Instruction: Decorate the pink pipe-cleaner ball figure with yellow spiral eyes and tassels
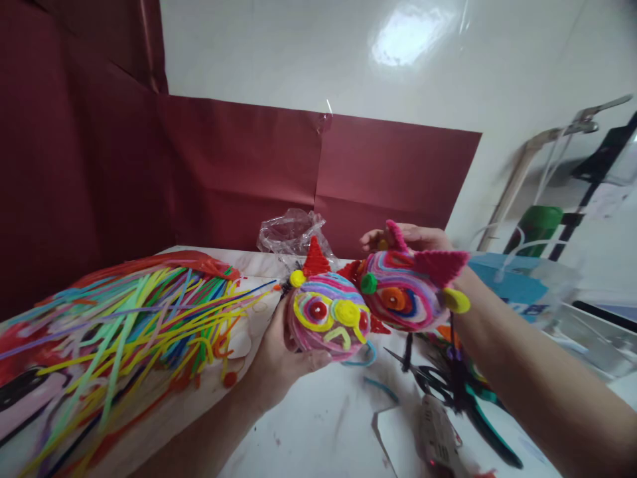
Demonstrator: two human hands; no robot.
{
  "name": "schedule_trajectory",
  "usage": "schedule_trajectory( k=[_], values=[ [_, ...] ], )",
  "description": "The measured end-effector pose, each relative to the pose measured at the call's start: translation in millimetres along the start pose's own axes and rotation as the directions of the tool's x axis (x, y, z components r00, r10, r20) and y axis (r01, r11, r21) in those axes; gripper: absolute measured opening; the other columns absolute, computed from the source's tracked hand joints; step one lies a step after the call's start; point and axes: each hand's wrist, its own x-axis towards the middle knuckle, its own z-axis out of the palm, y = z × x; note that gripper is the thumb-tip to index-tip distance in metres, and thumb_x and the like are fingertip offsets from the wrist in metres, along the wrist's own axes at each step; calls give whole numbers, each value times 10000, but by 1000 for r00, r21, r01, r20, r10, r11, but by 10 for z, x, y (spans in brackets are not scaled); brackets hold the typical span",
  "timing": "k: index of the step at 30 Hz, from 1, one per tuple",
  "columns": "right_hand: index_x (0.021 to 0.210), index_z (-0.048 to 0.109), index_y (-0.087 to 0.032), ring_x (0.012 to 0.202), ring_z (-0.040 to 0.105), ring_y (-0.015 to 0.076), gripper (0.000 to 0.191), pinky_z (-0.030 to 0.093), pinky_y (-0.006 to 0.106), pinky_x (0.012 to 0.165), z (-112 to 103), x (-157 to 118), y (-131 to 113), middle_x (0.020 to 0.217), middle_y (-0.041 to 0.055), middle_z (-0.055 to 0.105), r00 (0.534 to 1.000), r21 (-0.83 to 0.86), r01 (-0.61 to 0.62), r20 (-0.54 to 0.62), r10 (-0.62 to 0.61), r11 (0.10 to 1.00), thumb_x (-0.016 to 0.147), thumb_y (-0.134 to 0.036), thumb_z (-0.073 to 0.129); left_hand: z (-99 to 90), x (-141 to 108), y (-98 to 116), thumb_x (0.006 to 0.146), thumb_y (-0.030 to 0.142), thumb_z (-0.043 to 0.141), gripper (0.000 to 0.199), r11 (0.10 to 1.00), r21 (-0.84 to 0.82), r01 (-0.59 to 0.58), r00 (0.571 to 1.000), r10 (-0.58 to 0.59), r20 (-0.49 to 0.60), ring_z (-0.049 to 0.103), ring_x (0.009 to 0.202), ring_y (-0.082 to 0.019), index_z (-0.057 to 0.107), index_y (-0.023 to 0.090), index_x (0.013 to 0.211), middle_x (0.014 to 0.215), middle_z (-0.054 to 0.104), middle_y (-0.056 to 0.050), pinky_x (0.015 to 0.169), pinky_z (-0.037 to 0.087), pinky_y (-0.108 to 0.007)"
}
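Two colourful animal heads made of coiled pipe cleaners are held up side by side, touching or nearly so. My left hand (283, 362) is wrapped round the pink-striped head (328, 332), which has yellow-rimmed eyes, a yellow nose and a red pointed ear. Behind the other head (405, 292), with orange eyes, red ears and green and yellow round dots, my right hand (423, 236) grips from the far side. Most of its fingers are hidden; some fingertips show beyond the top.
Loose pipe cleaners (164, 325) lie heaped on a red plastic bag at left. A clear crumpled bag (293, 236) sits behind the heads. Scissors (430, 382), teal-handled pliers (485, 421) and a glue gun (438, 435) lie at right, below a clear container (582, 338).
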Motion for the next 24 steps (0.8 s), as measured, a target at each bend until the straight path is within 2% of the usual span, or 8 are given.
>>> schedule_trajectory(
  k=[2,5,8,10,13,16,19,24],
  values=[
    [831,620,-143,837,612,175,321,470,382,801,5,34,50,892,44,656,1000,-55,1,-26,-2,999,863,-453,545,-6,-9,-34,623,179,787,809,1000,-8,11,1000,-11,-29,494,1198,-313,336,224,1293,1294,531,-107,981,431,-413],
    [750,605,-154,793,600,157,275,473,349,761,6,83,114,862,33,651,996,-149,-8,-94,-6,989,853,-408,576,-20,-20,-82,627,168,785,821,999,-16,31,997,-32,-74,517,1173,-311,318,207,1301,1299,531,-127,959,449,-409],
    [717,620,-151,683,568,134,239,453,284,652,24,97,136,809,18,643,985,-251,-37,-173,-8,967,703,-375,705,-22,-30,-117,649,168,772,772,999,-16,31,994,-32,-104,540,1147,-298,339,188,1288,1268,556,-128,964,446,-399],
    [695,628,-155,584,522,118,267,405,250,556,50,84,129,700,-7,619,974,-320,-66,-225,-8,945,601,-374,748,-10,-38,-132,653,173,771,772,999,-15,32,992,-34,-125,529,1160,-294,337,192,1291,1274,550,-123,975,440,-400],
    [615,599,-165,480,414,94,293,300,235,465,88,49,112,515,-47,514,946,-424,-114,-323,-32,898,595,-422,738,17,-52,-143,640,182,783,799,1000,9,28,985,-26,-171,507,1185,-295,332,191,1300,1297,525,-127,983,435,-390],
    [575,561,-171,484,387,95,369,263,242,457,111,7,108,488,-47,488,896,-489,-153,-435,-88,859,644,-505,703,24,-64,-150,630,189,788,829,999,40,1,981,6,-194,502,1190,-294,321,190,1315,1309,509,-130,981,438,-369],
    [525,529,-176,489,397,104,449,276,251,461,141,-41,99,473,-35,481,868,-486,-188,-489,-87,853,656,-579,679,10,-73,-170,638,197,781,870,999,48,-24,981,33,-189,506,1187,-291,285,218,1351,1315,504,-120,974,444,-365],
    [617,636,-167,520,525,141,370,391,255,469,243,-102,-22,573,8,612,881,-344,-210,-472,25,915,559,-503,782,41,-76,-200,571,205,810,933,989,84,-119,948,138,-285,499,1195,-296,313,254,1359,1339,488,-101,974,448,-387]
  ],
)
